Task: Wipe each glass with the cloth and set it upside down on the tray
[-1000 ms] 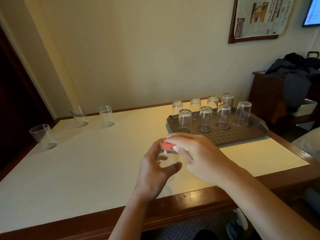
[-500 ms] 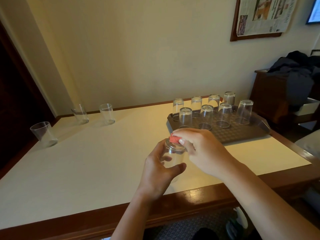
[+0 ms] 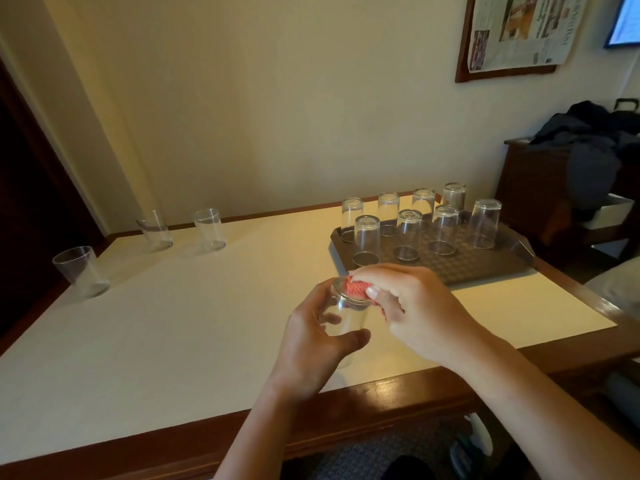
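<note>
The table (image 3: pixel 145 341), a broad cream top framed in dark polished wood, carried the whole job. At its far right corner sat the tray (image 3: pixel 485 268), brown with a woven-looking pattern and sloped rim, already holding nine clear glasses (image 3: pixel 408 233) mouth down in two rows. By my count that made most of the work done. Three more tumblers (image 3: pixel 81 271) stood upright along the far left edge and corner, well apart from the tray, and I judged them not yet wiped.

Near the front edge, my left hand (image 3: pixel 311 341) was curled round the glass (image 3: pixel 346 317) in work, thumb across its near side, fingers behind, gripping it upright just above the tabletop. It was plain, smooth and slightly tapered, thin-walled and see-through. My right hand (image 3: pixel 415 313) pinched the cloth (image 3: pixel 356 287), a small coral-red piece with a knitted, ribbed texture, bunched into the mouth of the glass, fingers bent over it and thumb beneath. I took this for the wiping of the rim and inside; turning it over onto the tray's open front strip was left to do, then the three at the left.
</note>
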Tool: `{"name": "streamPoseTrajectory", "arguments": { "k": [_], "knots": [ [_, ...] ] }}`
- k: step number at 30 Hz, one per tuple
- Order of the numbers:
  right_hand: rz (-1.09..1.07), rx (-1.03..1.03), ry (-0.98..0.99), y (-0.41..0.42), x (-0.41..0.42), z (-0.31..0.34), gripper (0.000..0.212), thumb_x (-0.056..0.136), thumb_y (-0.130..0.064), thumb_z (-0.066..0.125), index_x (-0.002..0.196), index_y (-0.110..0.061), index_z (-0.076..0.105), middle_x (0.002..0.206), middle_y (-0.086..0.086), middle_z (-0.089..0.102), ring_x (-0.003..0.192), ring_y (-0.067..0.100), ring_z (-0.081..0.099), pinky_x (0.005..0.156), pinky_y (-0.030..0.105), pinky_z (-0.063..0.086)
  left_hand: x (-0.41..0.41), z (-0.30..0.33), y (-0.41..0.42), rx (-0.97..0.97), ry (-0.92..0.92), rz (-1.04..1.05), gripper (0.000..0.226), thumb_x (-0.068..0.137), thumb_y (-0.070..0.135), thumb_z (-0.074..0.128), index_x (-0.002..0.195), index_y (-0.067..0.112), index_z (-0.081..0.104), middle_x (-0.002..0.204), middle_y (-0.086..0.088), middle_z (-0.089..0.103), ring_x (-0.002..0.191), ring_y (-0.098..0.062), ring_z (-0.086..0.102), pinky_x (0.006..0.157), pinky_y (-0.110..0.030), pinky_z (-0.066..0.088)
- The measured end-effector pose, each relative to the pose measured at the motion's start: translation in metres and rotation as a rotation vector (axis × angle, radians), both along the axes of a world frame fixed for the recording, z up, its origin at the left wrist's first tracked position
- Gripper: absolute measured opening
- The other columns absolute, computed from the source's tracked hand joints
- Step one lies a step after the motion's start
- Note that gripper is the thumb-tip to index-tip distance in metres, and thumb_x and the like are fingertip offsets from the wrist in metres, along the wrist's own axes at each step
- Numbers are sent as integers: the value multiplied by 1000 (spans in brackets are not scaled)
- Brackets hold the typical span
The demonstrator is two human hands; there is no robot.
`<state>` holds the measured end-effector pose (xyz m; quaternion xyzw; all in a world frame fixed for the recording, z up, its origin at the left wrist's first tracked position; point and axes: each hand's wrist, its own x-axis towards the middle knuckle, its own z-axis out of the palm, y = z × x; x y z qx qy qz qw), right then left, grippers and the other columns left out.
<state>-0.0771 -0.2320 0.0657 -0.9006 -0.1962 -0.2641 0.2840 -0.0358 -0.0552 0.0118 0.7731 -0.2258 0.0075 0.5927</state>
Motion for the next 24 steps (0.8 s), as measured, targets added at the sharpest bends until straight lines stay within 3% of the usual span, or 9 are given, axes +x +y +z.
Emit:
{"name": "streamPoseTrajectory", "arguments": {
  "k": [3, 5, 8, 13, 15, 17, 19, 20, 24],
  "knots": [
    [-21, 14, -26, 2, 10, 3, 27, 92, 3, 58, 109, -13, 71, 98, 4, 72, 88, 19, 65, 73, 42, 57, -1, -2, -7, -15, 25, -4, 59, 79, 13, 90, 122, 42, 62, 113, 22, 71, 99, -8, 64, 87, -18, 48],
    [45, 1, -39, 11, 7, 5, 28, 91, 2, 57, 110, -13, 70, 101, 3, 72, 91, 19, 66, 75, 38, 57, 3, -2, -7, -37, 25, 2, 55, 78, 10, 90, 119, 37, 64, 109, 20, 72, 97, -7, 65, 89, -22, 50],
    [67, 20, 2, 7, -2, 3, 30, 94, 0, 58, 116, -15, 70, 105, 0, 72, 93, 11, 64, 76, 29, 56, 5, -2, -1, -39, 4, 10, 58, 78, 11, 90, 120, 40, 63, 110, 22, 71, 99, -7, 65, 85, -12, 48],
    [-40, 11, -14, 4, 10, -3, 29, 92, 3, 59, 112, -14, 71, 99, 2, 73, 90, 17, 65, 75, 38, 57, 2, -3, -10, 14, -4, -26, 58, 77, 7, 89, 121, 36, 63, 107, 28, 70, 96, 2, 63, 80, -7, 44],
    [-9, 45, -22, 7, 5, -6, 31, 92, 2, 58, 116, -14, 70, 104, -2, 72, 95, 12, 65, 80, 26, 55, 8, -2, -10, 24, -11, -35, 56, 76, 5, 89, 117, 34, 64, 104, 27, 70, 94, 4, 64, 80, -9, 45],
    [6, 116, 5, -1, -2, -10, 31, 96, 0, 56, 119, -15, 69, 94, -19, 69, 87, 0, 62, 73, 11, 48, 13, -2, -10, 28, -8, -37, 57, 76, 6, 90, 118, 36, 64, 104, 26, 71, 94, 3, 63, 82, -13, 48],
    [-52, 201, 102, -17, -2, -20, 27, 100, -4, 52, 115, -18, 69, 72, -25, 61, 69, -1, 59, 58, 10, 43, 17, -5, -13, 18, 22, -29, 58, 77, 8, 90, 119, 38, 64, 105, 27, 70, 94, 1, 63, 83, -15, 50],
    [-106, 217, 154, -28, 1, -29, 26, 101, -7, 50, 112, -20, 69, 71, -24, 61, 66, 1, 59, 55, 11, 42, 19, -7, -17, -2, 51, -23, 57, 77, 10, 90, 120, 38, 65, 106, 26, 71, 94, -3, 64, 84, -18, 52],
    [-341, 26, 333, -70, 2, -80, 27, 101, -18, 52, 123, -25, 64, 110, -10, 66, 102, 8, 61, 78, 11, 41, 31, -18, -33, -45, 129, 6, 57, 76, 20, 92, 124, 36, 66, 117, 12, 71, 98, -21, 70, 88, -34, 59]
  ]
}}
